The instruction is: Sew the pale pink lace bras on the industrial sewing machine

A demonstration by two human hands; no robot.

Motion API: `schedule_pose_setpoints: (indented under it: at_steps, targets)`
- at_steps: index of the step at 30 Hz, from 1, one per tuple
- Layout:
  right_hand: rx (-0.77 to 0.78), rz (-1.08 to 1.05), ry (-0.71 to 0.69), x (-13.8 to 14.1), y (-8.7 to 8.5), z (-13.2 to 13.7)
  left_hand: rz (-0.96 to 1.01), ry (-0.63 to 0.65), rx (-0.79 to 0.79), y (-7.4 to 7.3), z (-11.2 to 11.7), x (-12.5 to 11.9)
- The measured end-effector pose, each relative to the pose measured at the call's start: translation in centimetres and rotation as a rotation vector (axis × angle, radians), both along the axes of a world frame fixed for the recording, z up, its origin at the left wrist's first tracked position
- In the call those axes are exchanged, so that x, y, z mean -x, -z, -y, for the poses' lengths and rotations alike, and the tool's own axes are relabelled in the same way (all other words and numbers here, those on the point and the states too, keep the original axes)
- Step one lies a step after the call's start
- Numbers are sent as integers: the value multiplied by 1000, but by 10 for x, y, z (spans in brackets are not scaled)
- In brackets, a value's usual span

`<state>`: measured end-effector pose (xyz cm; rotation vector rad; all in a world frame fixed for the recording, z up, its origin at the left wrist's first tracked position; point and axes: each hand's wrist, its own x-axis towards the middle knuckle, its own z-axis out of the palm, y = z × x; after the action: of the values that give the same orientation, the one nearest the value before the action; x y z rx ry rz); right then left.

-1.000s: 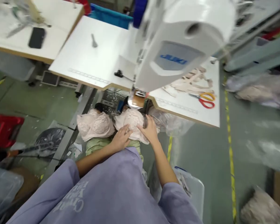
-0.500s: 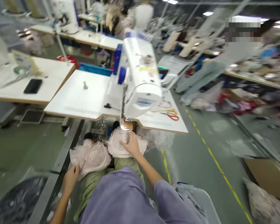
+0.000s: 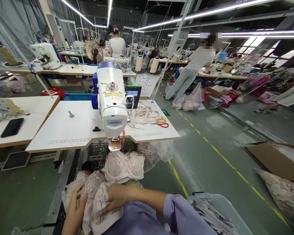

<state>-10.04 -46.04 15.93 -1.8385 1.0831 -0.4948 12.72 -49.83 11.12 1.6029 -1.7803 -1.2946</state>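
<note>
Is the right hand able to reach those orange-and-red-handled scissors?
Probably yes, after letting go: the bare right hand holds a pale pink lace bra, but the scissors lie uncovered on the white tabletop.

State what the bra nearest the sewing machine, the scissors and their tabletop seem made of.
Bra: matte, lace-like fabric, likely synthetic; patterned openwork shows on its cups.
Scissors: blades probably grey metal; handles likely plastic, solid yellow and red.
Tabletop: smooth white, perhaps laminate over wood; its edge shows tan.
</note>
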Motion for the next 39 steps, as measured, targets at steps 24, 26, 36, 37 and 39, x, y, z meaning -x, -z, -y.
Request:
schedule_pose_setpoints:
  at_steps: [24, 26, 36, 37, 39]
  targets:
    - [31, 131, 173, 108, 13, -42, -105, 524, -575, 52, 49, -68]
    - [19, 115, 160, 106, 21, -44, -122, 463, -525, 69, 36, -76]
    - [-92, -11, 324, 122, 53, -44, -101, 392, -473, 57, 23, -98]
    - [-83, -4, 328, 123, 51, -44, -79, 397, -453, 49, 26, -98]
    - [-17, 9, 326, 120, 40, -45, 13, 411, -371, 29, 33, -87]
